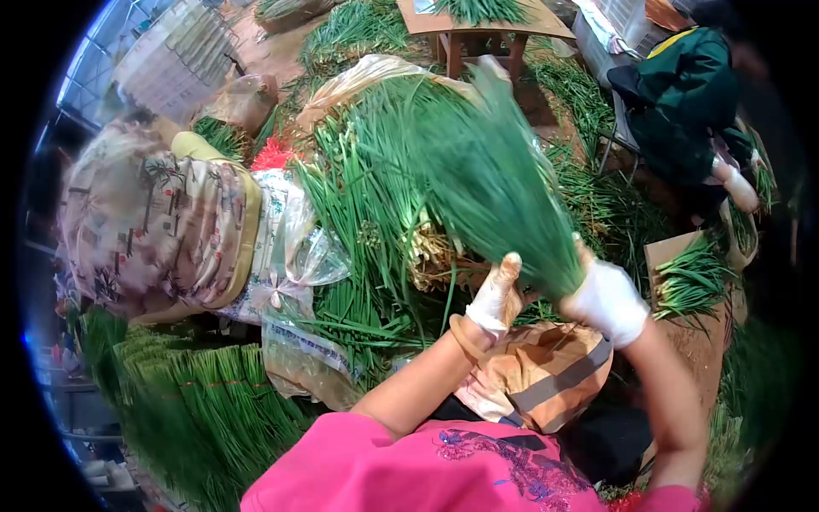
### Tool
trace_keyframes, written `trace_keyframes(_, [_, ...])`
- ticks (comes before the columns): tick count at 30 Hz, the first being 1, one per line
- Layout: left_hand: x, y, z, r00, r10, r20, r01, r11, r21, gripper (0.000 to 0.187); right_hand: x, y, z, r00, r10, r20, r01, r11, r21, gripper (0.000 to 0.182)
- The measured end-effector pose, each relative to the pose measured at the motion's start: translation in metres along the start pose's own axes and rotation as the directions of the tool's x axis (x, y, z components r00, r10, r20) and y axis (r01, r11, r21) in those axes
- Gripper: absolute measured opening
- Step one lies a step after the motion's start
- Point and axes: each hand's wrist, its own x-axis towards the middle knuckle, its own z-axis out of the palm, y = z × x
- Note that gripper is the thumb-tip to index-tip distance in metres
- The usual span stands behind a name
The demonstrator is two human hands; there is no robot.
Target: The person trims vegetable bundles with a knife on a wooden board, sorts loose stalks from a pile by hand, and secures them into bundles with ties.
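A large bunch of long green stalks (503,179) is held up in front of me, its leafy end blurred and pointing away. My right hand (607,300), in a white glove, is wrapped round the near end of the bunch. Just left of it is my left hand (497,299), also with white covering, thumb up and fingers partly hidden; whether it touches the bunch is unclear. Beyond and to the left lies a big heap of green stalks (358,171), with pale roots (426,252) near its middle.
A person in patterned clothing (162,222) is close on the left, another in dark green (687,94) sits at the upper right. Tied bundles (222,401) stand lower left. A small bunch (689,277) lies on a board at right. A wooden table (546,21) stands at the back.
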Motion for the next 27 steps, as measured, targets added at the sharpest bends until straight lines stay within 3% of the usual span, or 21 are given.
trace_keyframes(1, [-0.009, -0.006, -0.001, 0.999, -0.043, 0.009, 0.043, 0.999, -0.015, 0.063, -0.014, -0.002, 0.020, 0.993, 0.027, -0.115, -0.056, 0.964, -0.259, 0.086])
trace_keyframes(2, [-0.016, -0.012, -0.004, 0.996, -0.088, 0.022, 0.089, 0.996, -0.021, 0.061, -0.024, -0.004, 0.037, 0.997, -0.029, -0.077, 0.004, 0.954, -0.300, 0.097])
trace_keyframes(3, [-0.021, -0.020, -0.008, 0.996, 0.017, -0.091, -0.014, 0.999, 0.035, 0.057, -0.036, -0.018, 0.053, 0.991, -0.085, -0.104, 0.051, 0.955, -0.292, 0.097])
trace_keyframes(4, [-0.034, -0.010, 0.000, 0.986, 0.016, -0.167, -0.009, 0.999, 0.040, 0.047, -0.037, -0.015, 0.085, 0.976, -0.154, -0.155, 0.089, 0.928, -0.363, 0.093])
trace_keyframes(6, [-0.044, -0.014, -0.036, 0.965, -0.133, -0.226, 0.109, 0.987, -0.115, 0.035, -0.045, -0.029, 0.115, 0.949, -0.225, -0.220, 0.154, 0.941, -0.300, 0.084])
trace_keyframes(7, [-0.049, -0.010, -0.041, 0.967, -0.098, -0.234, 0.080, 0.993, -0.083, 0.029, -0.048, -0.034, 0.121, 0.948, -0.236, -0.214, 0.182, 0.953, -0.243, 0.078])
trace_keyframes(8, [-0.049, -0.009, -0.051, 0.935, -0.160, -0.316, 0.131, 0.985, -0.111, 0.040, -0.050, -0.040, 0.126, 0.944, -0.251, -0.212, 0.212, 0.959, -0.189, 0.072])
trace_keyframes(10, [-0.052, -0.002, -0.065, 0.958, -0.217, -0.187, 0.178, 0.962, -0.206, 0.039, -0.054, -0.051, 0.137, 0.965, -0.211, -0.155, 0.177, 0.962, -0.206, 0.057])
trace_keyframes(11, [-0.054, -0.002, -0.065, 0.956, -0.207, -0.206, 0.162, 0.963, -0.217, 0.037, -0.054, -0.055, 0.146, 0.967, -0.196, -0.161, 0.156, 0.960, -0.234, 0.049])
trace_keyframes(12, [-0.058, 0.004, -0.059, 0.968, -0.185, -0.169, 0.145, 0.964, -0.221, 0.036, -0.065, -0.059, 0.135, 0.952, -0.263, -0.154, 0.231, 0.952, -0.199, 0.049])
trace_keyframes(14, [-0.062, 0.010, -0.057, 0.974, -0.221, -0.053, 0.198, 0.940, -0.277, 0.036, -0.075, -0.059, 0.128, 0.955, -0.285, -0.080, 0.275, 0.955, -0.114, 0.061])
trace_keyframes(16, [-0.064, 0.012, -0.066, 0.979, -0.150, 0.134, 0.177, 0.960, -0.215, 0.044, -0.100, -0.065, 0.084, 0.954, -0.299, 0.007, 0.297, 0.947, -0.122, 0.086])
trace_keyframes(18, [-0.067, 0.014, -0.072, 0.972, -0.156, 0.175, 0.199, 0.944, -0.264, 0.050, -0.110, -0.045, 0.057, 0.927, -0.373, 0.040, 0.373, 0.928, 0.020, 0.086])
trace_keyframes(19, [-0.067, 0.019, -0.065, 0.951, -0.199, 0.237, 0.276, 0.894, -0.354, 0.061, -0.110, -0.024, 0.053, 0.903, -0.417, -0.104, 0.427, 0.897, 0.113, 0.079])
trace_keyframes(20, [-0.075, 0.020, -0.045, 0.965, -0.157, 0.212, 0.215, 0.934, -0.285, 0.067, -0.109, -0.011, 0.046, 0.918, -0.299, -0.259, 0.352, 0.917, 0.190, 0.070])
trace_keyframes(21, [-0.074, 0.018, -0.063, 0.959, -0.257, 0.118, 0.275, 0.748, -0.604, 0.068, -0.102, 0.005, 0.042, 0.832, -0.251, -0.494, 0.383, 0.905, 0.186, 0.062])
trace_keyframes(23, [-0.077, 0.018, -0.084, 0.954, -0.281, 0.100, 0.281, 0.732, -0.620, 0.067, -0.068, 0.049, 0.055, 0.864, -0.088, -0.496, 0.266, 0.916, 0.300, 0.044])
trace_keyframes(24, [-0.079, 0.018, -0.094, 0.950, -0.291, 0.113, 0.300, 0.755, -0.583, 0.067, -0.050, 0.062, 0.066, 0.953, 0.006, -0.302, 0.138, 0.881, 0.453, 0.041])
trace_keyframes(25, [-0.081, 0.018, -0.105, 0.942, -0.309, 0.129, 0.326, 0.763, -0.557, 0.066, -0.031, 0.078, 0.087, 0.959, -0.070, -0.275, 0.205, 0.842, 0.499, 0.042])
trace_keyframes(26, [-0.084, 0.022, -0.113, 0.946, -0.237, 0.221, 0.279, 0.943, -0.180, 0.066, -0.009, 0.089, 0.101, 0.972, -0.168, -0.166, 0.233, 0.804, 0.548, 0.053])
trace_keyframes(27, [-0.092, 0.027, -0.108, 0.928, -0.246, 0.278, 0.281, 0.955, -0.093, 0.064, -0.004, 0.080, 0.104, 0.999, -0.050, 0.020, 0.015, 0.618, 0.786, 0.060])
